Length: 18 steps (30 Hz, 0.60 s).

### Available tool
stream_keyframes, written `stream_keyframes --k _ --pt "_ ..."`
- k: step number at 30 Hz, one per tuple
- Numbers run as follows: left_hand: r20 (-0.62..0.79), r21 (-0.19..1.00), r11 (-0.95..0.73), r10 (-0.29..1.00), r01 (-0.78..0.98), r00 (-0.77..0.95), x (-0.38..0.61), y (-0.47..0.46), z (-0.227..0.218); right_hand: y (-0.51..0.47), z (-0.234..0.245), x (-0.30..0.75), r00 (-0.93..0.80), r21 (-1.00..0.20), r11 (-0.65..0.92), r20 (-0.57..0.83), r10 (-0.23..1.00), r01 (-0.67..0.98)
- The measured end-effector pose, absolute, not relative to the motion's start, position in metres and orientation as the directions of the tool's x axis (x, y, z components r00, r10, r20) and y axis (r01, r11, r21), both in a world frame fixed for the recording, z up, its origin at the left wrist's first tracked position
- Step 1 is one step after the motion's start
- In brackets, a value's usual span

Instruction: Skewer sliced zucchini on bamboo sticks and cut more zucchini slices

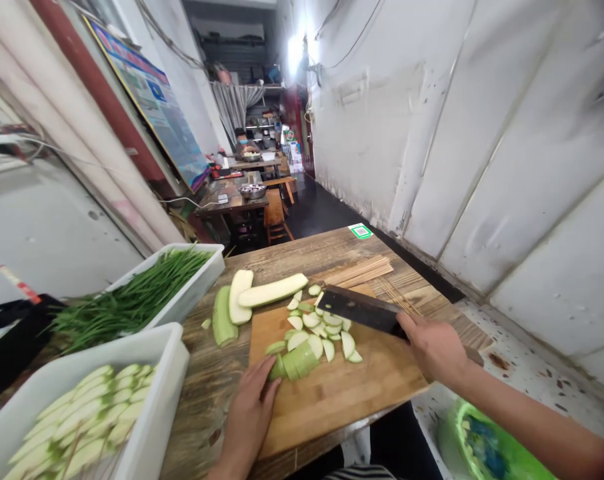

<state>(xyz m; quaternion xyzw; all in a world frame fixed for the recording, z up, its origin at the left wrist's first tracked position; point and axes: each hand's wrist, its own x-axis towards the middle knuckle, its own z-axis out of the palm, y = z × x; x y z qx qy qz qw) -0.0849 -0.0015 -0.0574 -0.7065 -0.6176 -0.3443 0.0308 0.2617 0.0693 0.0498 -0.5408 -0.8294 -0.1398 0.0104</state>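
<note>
My right hand point(435, 345) is closed round the handle of a dark cleaver point(358, 309), whose blade lies over a heap of pale green zucchini slices point(322, 329). My left hand point(252, 408) presses on the end of a zucchini piece point(298, 361) lying on the wooden cutting board point(342, 387), fingers curled against it. Three long zucchini halves point(249, 295) lie at the board's far left edge.
A white tray of skewered zucchini slices point(89, 413) stands at the near left, and a white tray of green chives point(142, 293) behind it. Bamboo skewers point(359, 271) lie beyond the board. A green basin point(482, 447) sits low at the right. Tables and stools stand farther back.
</note>
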Motion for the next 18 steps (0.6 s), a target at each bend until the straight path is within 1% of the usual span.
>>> stream_keyframes --k 3,6,10,13,18 --pt "0.535 0.369 -0.257 0.845 0.893 0.022 -0.085 -0.004 -0.059 0.106 0.049 0.260 -0.360 0.238 0.314 0.181 0.915 0.919" --pt "0.566 0.332 -0.296 0.822 0.896 0.062 -0.083 -0.006 -0.057 0.152 0.051 0.249 -0.345 0.259 0.299 0.156 0.925 0.919" --pt "0.587 0.268 -0.295 0.805 0.917 0.087 -0.083 -0.005 -0.056 0.218 0.053 0.221 -0.383 0.288 0.342 0.099 0.918 0.894" --pt "0.577 0.215 -0.303 0.806 0.929 0.129 -0.089 -0.002 -0.063 0.261 0.052 0.195 -0.430 0.304 0.393 0.065 0.900 0.868" --pt "0.581 0.112 -0.405 0.767 0.907 0.271 -0.101 0.003 -0.075 0.311 0.041 0.162 -0.474 0.315 0.437 0.045 0.880 0.842"
